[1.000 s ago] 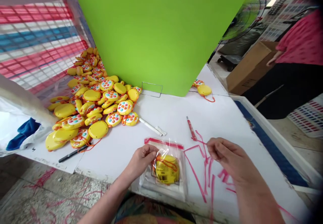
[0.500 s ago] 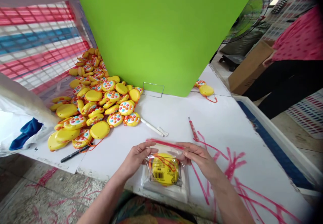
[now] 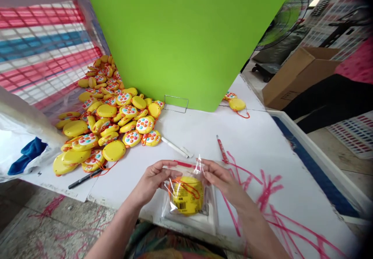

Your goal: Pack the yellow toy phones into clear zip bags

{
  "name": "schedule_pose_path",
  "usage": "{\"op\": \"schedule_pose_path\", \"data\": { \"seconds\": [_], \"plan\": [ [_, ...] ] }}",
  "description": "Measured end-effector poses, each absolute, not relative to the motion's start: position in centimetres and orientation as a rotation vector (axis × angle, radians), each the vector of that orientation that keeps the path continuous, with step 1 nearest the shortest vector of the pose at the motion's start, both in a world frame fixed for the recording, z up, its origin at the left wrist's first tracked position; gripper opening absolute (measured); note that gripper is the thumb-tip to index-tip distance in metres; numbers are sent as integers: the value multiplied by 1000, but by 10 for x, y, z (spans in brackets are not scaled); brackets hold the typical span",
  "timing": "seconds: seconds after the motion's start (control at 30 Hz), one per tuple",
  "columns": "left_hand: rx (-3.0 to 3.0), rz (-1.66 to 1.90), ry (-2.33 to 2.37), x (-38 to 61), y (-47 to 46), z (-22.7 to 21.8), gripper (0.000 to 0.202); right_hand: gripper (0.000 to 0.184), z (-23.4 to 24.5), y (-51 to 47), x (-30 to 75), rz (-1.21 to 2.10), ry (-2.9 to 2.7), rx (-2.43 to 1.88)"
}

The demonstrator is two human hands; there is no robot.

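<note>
Both my hands hold a clear plastic bag (image 3: pixel 166 206) at its top edge, above the front of the white table (image 3: pixel 189 130). Inside it lies a round yellow toy (image 3: pixel 190 208) with an orange cord; printing and a barcode show over it. My left hand (image 3: pixel 155 177) pinches the upper left corner. My right hand (image 3: pixel 220 177) pinches the upper right, where the film stands up in a shiny peak. Between the hands a red strip (image 3: pixel 185 164) runs along the bag's top. More clear bags (image 3: pixel 214 216) appear to lie flat under it.
A heap of yellow toys (image 3: pixel 106 111) with coloured buttons covers the left. A green board (image 3: pixel 186 41) stands behind. Nearby are a white pen (image 3: pixel 175 147), a black marker (image 3: pixel 84 179), a red-patterned stick (image 3: pixel 222 149) and pink strips (image 3: pixel 268 191). A person (image 3: pixel 326 95) stands right, by a cardboard box (image 3: pixel 297 80).
My hands have come slightly closer together, and the bag's upper right film now bunches into a peak. The person at the right has shifted further right, showing more of the box.
</note>
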State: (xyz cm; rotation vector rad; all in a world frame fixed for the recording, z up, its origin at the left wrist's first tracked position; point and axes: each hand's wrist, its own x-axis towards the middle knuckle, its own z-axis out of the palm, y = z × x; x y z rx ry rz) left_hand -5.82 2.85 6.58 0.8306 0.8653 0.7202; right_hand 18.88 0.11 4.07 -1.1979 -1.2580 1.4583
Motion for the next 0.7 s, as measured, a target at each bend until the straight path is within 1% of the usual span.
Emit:
{"op": "schedule_pose_path", "data": {
  "seconds": [0.07, 0.13, 0.2, 0.33, 0.4, 0.43, 0.53, 0.57, 0.63, 0.7],
  "plan": [
    [836, 686, 850, -56, 25, 67, 51, 39, 43, 5, 178, 1490, -1286, -1206],
    [841, 686, 873, -58, 24, 67, 57, 36, 43, 7, 175, 1512, -1280, -1219],
    [834, 696, 906, -62, 24, 65, 58, 38, 40, 7, 177, 1509, -1234, -1231],
    [807, 687, 924, -65, 25, 62, 54, 47, 31, 0, 187, 1459, -1149, -1201],
    [797, 687, 919, -64, 25, 61, 48, 47, 28, -4, 192, 1435, -1157, -1165],
    [798, 686, 916, -64, 26, 61, 42, 44, 27, -6, 195, 1420, -1181, -1155],
    [831, 677, 887, -64, 26, 63, 19, 27, 28, -11, 202, 1338, -1327, -1142],
    [848, 672, 866, -65, 25, 63, 14, 22, 30, -12, 205, 1307, -1384, -1130],
    [874, 663, 814, -66, 24, 65, 12, 18, 34, -12, 208, 1263, -1466, -1093],
    [911, 655, 775, -68, 23, 66, 16, 18, 38, -11, 210, 1266, -1495, -1065]
  ]
}}
